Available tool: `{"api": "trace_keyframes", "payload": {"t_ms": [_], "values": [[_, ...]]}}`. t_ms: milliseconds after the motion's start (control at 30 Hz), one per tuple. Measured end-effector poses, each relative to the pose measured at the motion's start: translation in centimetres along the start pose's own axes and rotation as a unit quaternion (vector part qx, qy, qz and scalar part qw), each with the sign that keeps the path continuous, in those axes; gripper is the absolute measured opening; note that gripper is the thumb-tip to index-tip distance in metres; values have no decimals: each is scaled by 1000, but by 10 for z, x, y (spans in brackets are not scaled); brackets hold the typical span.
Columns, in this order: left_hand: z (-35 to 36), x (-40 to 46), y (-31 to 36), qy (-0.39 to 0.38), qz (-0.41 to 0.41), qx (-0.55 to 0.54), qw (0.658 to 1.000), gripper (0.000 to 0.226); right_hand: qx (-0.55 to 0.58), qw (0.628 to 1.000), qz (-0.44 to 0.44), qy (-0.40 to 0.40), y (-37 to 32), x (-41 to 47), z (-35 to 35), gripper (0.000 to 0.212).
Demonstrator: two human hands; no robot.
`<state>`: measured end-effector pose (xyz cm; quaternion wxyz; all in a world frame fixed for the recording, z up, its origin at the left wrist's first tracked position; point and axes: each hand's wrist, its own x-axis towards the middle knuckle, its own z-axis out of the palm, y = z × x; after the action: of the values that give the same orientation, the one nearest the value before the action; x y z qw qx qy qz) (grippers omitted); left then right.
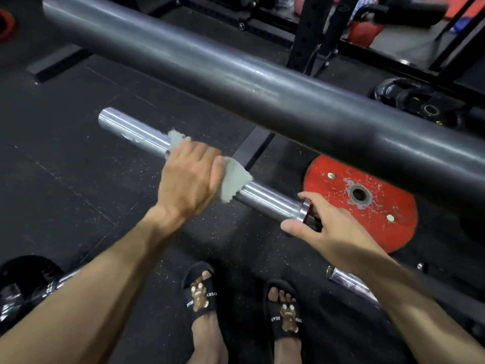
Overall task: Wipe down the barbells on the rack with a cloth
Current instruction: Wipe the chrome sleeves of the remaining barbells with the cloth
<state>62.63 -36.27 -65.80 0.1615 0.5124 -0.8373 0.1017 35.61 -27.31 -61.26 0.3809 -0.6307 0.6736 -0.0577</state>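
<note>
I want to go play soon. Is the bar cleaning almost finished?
Hard to say what's finished. Right now the left hand presses a cloth around the shiny barbell sleeve, while the right hand steadies its collar. Smudges remain near the sleeve's tip, and the dark bar above is untouched.

Barbell sleeve (136,131) partly hidden under cloth (235,179); left fingers (183,143) wrapped out of sight.
</note>
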Motion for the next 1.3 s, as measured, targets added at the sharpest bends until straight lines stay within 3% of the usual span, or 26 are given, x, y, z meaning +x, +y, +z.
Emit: {"api": "trace_keyframes", "payload": {"t_ms": [100,200,267,400,500,533,600,700,800,867,933,1067,1133,1233,1300], "values": [[2,-1,42,4,-29,-14,999,27,-9,1000,-15,3,1,-1,1,102],[6,-15,96,-36,72,-81,993,40,-35,999,-23,31,3,-2,4,96],[0,-8,79,-46,119,-86,988,40,-25,998,-26,49,5,-3,6,90],[5,2,11,-14,28,-1,1000,31,20,995,-39,94,3,-4,12,84],[1,1,37,-18,-26,36,999,24,9,991,-50,120,3,-3,15,98],[1,-2,60,-27,-1,26,999,20,10,992,-53,117,3,-2,15,105],[4,-13,96,-41,73,-36,996,34,-3,994,-51,93,4,-1,14,116],[3,-9,75,-48,132,-84,987,40,-59,995,-31,79,7,0,14,108],[4,2,18,-15,40,-33,999,38,-64,994,-23,82,7,-1,14,105],[-1,4,21,-41,-28,6,999,42,-82,991,-26,98,8,-1,17,105],[0,0,62,-97,26,29,995,33,-101,983,-58,142,11,0,23,104],[-8,-7,86,-66,140,-99,983,40,-123,956,-145,222,21,4,33,99],[-3,-4,55,-71,117,-80,987,40,-95,956,-156,231,21,3,32,99],[-1,1,1,-61,2,-27,998,42,-24,965,-152,211,22,-1,29,98],[-2,1,7,-75,-31,-5,997,45,7,965,-150,216,23,0,29,95]]}}
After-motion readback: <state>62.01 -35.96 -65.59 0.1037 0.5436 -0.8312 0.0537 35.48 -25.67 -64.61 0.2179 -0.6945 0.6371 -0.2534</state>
